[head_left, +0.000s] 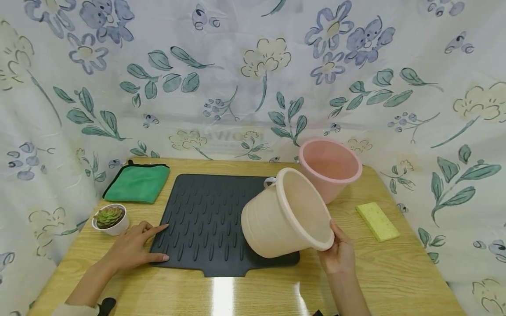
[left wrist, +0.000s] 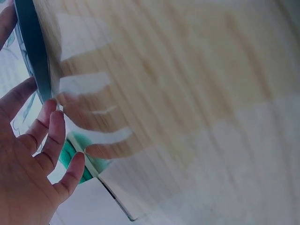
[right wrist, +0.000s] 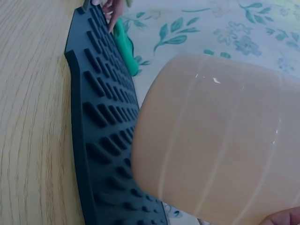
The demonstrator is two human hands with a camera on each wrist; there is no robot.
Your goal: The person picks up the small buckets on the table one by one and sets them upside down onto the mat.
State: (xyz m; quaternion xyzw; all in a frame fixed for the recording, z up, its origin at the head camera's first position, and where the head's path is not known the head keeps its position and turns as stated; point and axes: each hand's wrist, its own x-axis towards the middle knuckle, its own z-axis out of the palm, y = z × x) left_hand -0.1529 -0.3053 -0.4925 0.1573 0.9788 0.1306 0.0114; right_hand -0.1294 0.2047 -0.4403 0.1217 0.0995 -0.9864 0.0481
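A cream bucket is tilted over the right part of a dark ridged mat, its mouth turned to the upper right. My right hand grips its rim at the lower right, and in the right wrist view the bucket's ringed side fills much of the picture. At the mat's left edge, my left hand rests with thumb and forefinger stretched onto it. The left wrist view shows this hand with its fingers extended. Whether the bucket's base touches the mat is unclear.
Behind the cream bucket stands a pink bucket. A yellow sponge lies to the right on the wooden table. Left of the mat are a folded green cloth and a small potted succulent. A floral curtain hangs behind.
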